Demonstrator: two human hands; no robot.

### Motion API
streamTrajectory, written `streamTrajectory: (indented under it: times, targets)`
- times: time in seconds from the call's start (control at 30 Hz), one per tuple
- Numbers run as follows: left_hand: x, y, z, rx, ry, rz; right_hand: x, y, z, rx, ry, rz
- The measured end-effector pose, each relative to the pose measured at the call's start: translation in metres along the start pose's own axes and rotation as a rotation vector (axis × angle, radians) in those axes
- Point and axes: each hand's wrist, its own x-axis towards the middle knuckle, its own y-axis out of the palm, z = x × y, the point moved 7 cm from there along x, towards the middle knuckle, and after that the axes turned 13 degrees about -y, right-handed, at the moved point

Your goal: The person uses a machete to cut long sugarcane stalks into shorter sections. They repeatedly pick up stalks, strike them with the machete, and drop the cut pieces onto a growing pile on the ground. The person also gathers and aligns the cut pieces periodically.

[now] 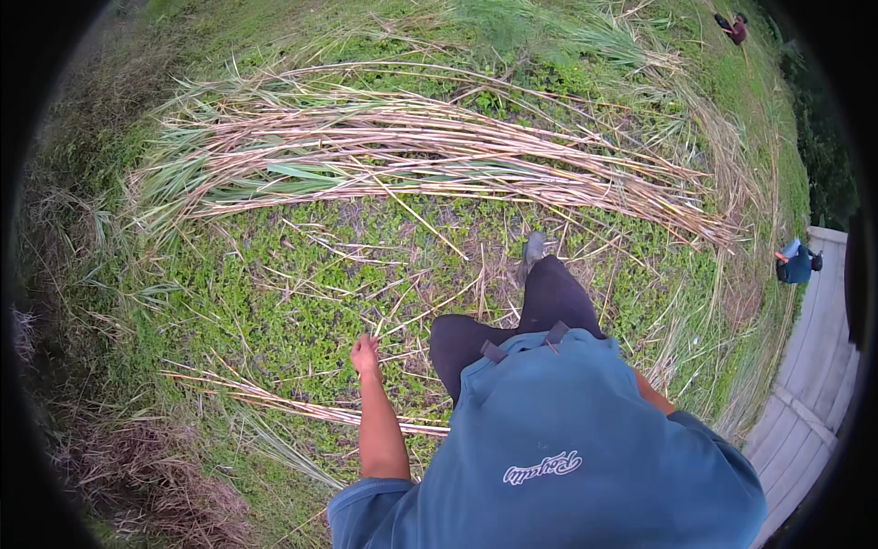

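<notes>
My left hand hangs over the grass on the left with its fingers curled closed. A thin pale stalk shows just beyond the fingertips; whether it is held or lies on the ground behind cannot be made out. Only a bit of my right arm shows beside my blue shirt, and the right hand is hidden behind my body. Ahead lies a long heap of cut cane-like stalks, with green leaves at its left end. A smaller bundle of stalks lies near my left forearm.
My grey shoe is on the ground close to the big heap. Loose stalks are scattered over low green plants. At right, a person in blue-green is by a grey paved strip. Another person in dark red is far off at upper right.
</notes>
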Motion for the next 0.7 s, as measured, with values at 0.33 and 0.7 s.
streamTrajectory:
  times: [0.33, 0.7]
  targets:
    - [0.117, 0.336, -0.035, 0.493, -0.061, 0.326, 0.121, -0.09, 0.19, -0.165, -0.122, -0.218]
    - [0.371, 0.5, 0.103, 0.263, -0.402, 0.017, 0.165, -0.085, 0.073, -0.343, 0.122, -0.311]
